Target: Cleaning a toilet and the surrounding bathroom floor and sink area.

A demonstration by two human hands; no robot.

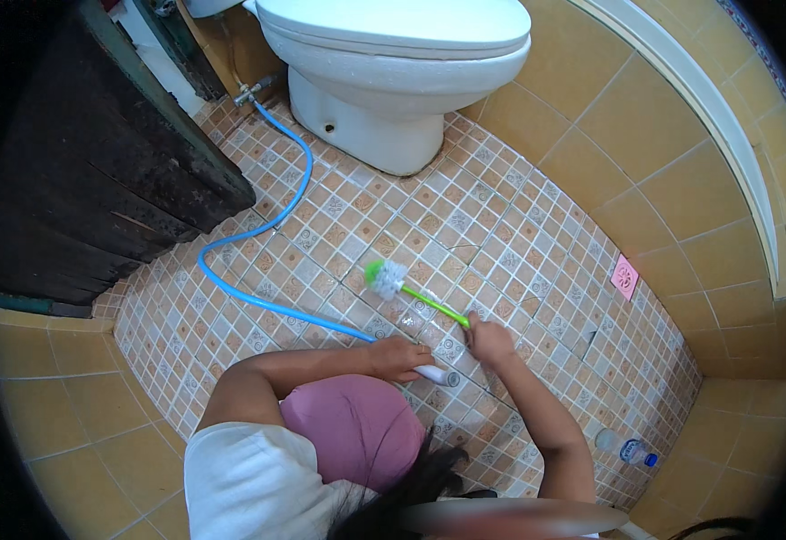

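My left hand [394, 358] is wrapped around a white bidet sprayer [435, 374], whose round head points to the right above the floor. A blue hose [278, 309] runs from it in curves to a metal valve [250, 93] on the wall. In my right hand [490, 339] is the green handle of a toilet brush [433, 306]. The brush's white and green bristle head [386, 278] points to the upper left, over the wet-looking tiled floor [366, 226]. I cannot tell whether the bristles touch the tiles.
A white toilet [393, 88] with its lid down stands ahead. At left is a dark, worn door [123, 155]. A pink drain cover [624, 277] sits by the right wall [643, 155]. A clear plastic bottle [626, 448] with a blue cap lies at lower right.
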